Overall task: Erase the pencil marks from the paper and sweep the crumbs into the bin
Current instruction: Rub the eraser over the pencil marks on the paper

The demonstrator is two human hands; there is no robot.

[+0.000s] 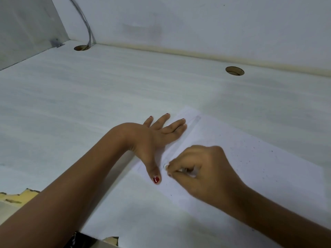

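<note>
We are in the rubbing-out step, and to do it well we should keep the left hand (154, 138) pressed flat so the paper (232, 176) cannot slide or crease, and work the eraser (166, 166) in short strokes running away from that anchoring hand rather than towards it, with light pressure so the thin sheet does not buckle. The left hand lies open, palm down, fingers spread towards one o'clock and thumb pointing to six, resting across the paper's left edge. The right hand (202, 169) is curled closed, pinching a small white eraser whose tip shows at its nine o'clock side, touching the sheet just beside the left thumb. A faint pencil line (189, 129) runs from the eraser up towards one o'clock, alongside the left fingers. Dark crumbs (250, 154) are scattered over the paper at three o'clock from the right hand. No bin is in view, so we judge that the sweeping is yet to come. The paper lies on a pale desk (89, 104), under both hands.
</note>
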